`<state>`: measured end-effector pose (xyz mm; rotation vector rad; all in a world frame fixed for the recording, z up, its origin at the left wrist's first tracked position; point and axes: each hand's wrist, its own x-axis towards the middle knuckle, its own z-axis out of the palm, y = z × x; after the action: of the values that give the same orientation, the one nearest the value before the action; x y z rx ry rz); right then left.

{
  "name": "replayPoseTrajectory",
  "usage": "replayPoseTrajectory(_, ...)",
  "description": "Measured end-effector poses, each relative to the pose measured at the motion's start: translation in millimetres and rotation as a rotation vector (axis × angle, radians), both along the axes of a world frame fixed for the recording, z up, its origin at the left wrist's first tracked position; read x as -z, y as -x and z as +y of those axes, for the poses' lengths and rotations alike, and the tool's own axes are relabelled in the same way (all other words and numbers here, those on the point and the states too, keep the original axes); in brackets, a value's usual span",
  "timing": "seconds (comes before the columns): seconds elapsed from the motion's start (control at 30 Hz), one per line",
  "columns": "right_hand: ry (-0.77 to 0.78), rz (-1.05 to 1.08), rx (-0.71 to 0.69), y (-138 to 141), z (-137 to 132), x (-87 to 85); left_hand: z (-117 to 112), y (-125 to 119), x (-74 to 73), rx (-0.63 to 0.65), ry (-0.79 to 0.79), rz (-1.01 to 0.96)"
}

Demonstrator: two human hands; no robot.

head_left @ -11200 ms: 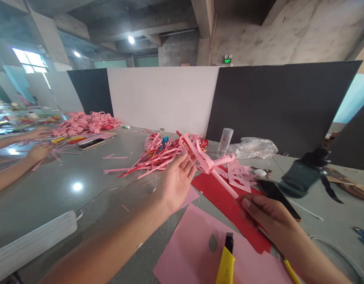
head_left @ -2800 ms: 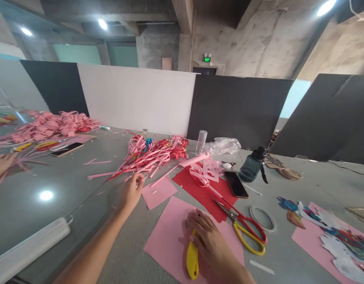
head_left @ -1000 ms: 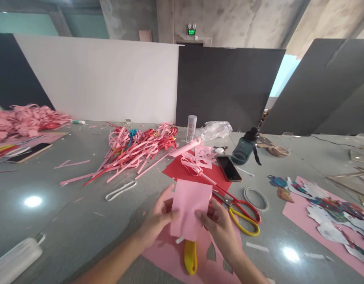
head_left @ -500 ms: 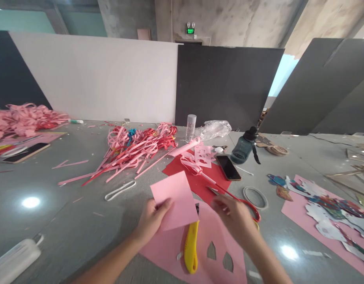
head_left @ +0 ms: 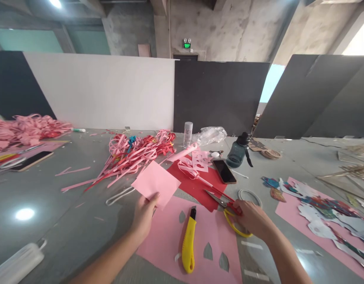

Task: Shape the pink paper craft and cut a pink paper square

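My left hand (head_left: pixel 144 215) pinches the near corner of a small pink paper square (head_left: pixel 155 183), held a little above the table. My right hand (head_left: pixel 252 219) lies on the red and yellow scissors (head_left: pixel 229 205), fingers curled over their handles. Between my hands a yellow utility knife (head_left: pixel 188 242) rests on a large pink sheet (head_left: pixel 196 240) that has three leaf-shaped holes cut in it. A red sheet (head_left: pixel 196 183) lies just beyond, with a looped pink paper piece (head_left: pixel 189 169) on it.
A heap of pink and red paper strips (head_left: pixel 134 152) lies at the middle left. A phone (head_left: pixel 224 171), dark bottle (head_left: pixel 237 152), clear bottle (head_left: pixel 187 134), plastic bag (head_left: pixel 210 135) and tape ring (head_left: pixel 249 195) are behind. Coloured cut-outs (head_left: pixel 323 205) lie right.
My right hand let go of the pink square and went right onto the scissors. My left hand keeps the square and has shifted it left. The view tilted slightly.
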<state>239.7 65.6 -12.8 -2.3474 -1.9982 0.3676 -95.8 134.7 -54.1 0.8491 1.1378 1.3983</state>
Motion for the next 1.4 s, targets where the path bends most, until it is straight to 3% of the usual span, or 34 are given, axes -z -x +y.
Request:
replayPoseTrajectory(0.2, -0.08, 0.003, -0.02, 9, -5, -0.2, 21, -13, -38.1, 0.035, 0.013, -0.146)
replayPoseTrajectory(0.27, -0.128, 0.025, -0.019, 13, -8, -4.9, 34, -23, -50.6, -0.008, -0.008, -0.129)
replayPoseTrajectory(0.4, -0.208, 0.102, 0.007, 15, -4, -11.2, 58, -43, -69.9, -0.099, -0.203, -0.037)
replayPoseTrajectory(0.47, -0.31, 0.347, 0.061, 17, 1, -8.8, 63, -47, -74.5, -0.143, -0.317, 0.076)
replayPoseTrajectory(0.57, -0.356, 0.827, 0.095, 28, 5, -3.0, 60, -43, -74.2, -0.115, -0.36, 0.236)
replayPoseTrajectory(0.63, -0.293, 0.946, 0.058, 39, 2, -2.0, 57, -37, -71.7, -0.099, -0.338, 0.273)
replayPoseTrajectory(0.73, -0.245, 0.935, 0.03, 60, -7, -7.8, 53, -31, -69.8, -0.088, -0.332, 0.273)
replayPoseTrajectory(0.97, -0.096, 1.005, 0.155, 106, -11, -24.9, 44, -43, -66.7, -0.018, -0.312, 0.357)
replayPoseTrajectory(1.17, -0.077, 1.026, 0.275, 103, -10, -19.1, 39, -50, -57.3, 0.058, -0.223, 0.285)
replayPoseTrajectory(1.4, -0.056, 1.041, 0.157, 95, -7, -17.7, 34, -52, -61.5, 0.096, -0.267, 0.487)
